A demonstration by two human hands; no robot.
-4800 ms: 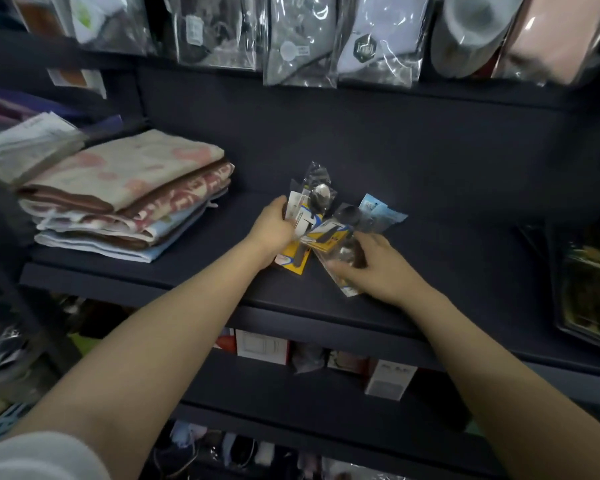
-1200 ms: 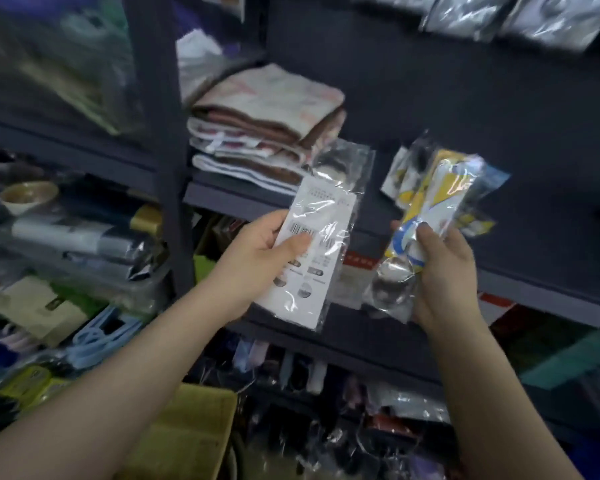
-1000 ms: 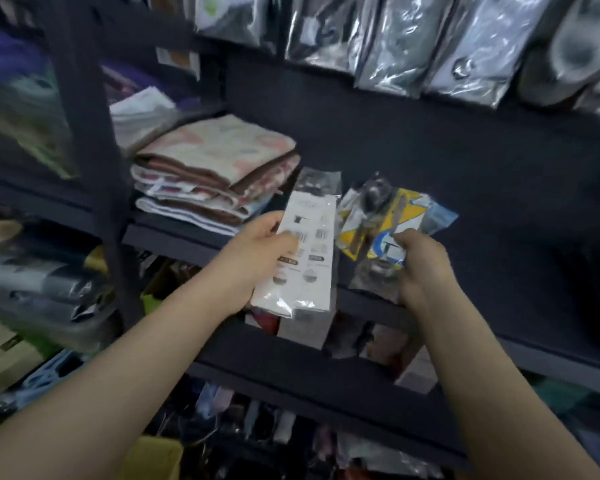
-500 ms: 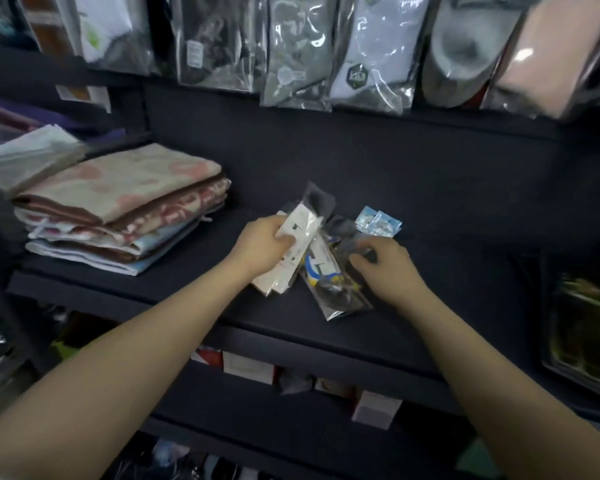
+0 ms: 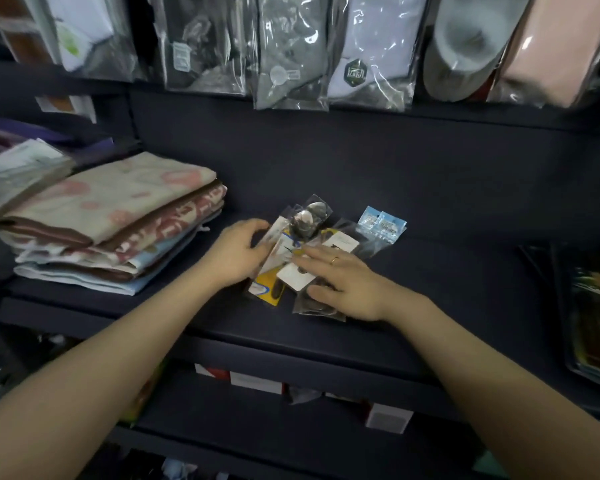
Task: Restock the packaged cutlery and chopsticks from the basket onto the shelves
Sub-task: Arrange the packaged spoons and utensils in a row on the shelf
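So both hands are down on the dark shelf (image 5: 430,271) now, working the little pile of cutlery packets (image 5: 291,258). Half a second back the left hand (image 5: 238,252) was still gripping the white-backed packet and tipping it up; now that packet lies flat in the pile and the left hand just curls loosely against the pile's left edge, thumb and fingertips touching the clear wrap of a spoon packet (image 5: 305,221). I can't tell if it's actually pinching it or only nudging it.

The right hand (image 5: 347,284) has flattened out too. Before, its fingers were hooked into the packets; now it's spread palm-down on top of the pile, fingers mostly straight, pressing on a white card packet (image 5: 297,277) and the clear bag under it. There's a ring (image 5: 334,260) on one finger.

A yellow-backed packet (image 5: 269,289) pokes out between the two hands, toward the shelf's front edge. Two small blue packets (image 5: 381,225) sit just beyond the right hand's fingertips, near the back, about where they were earlier.

Off past the left hand is the stack of folded towels (image 5: 118,223), not touching the pile. Bagged socks (image 5: 291,50) hang above both hands.
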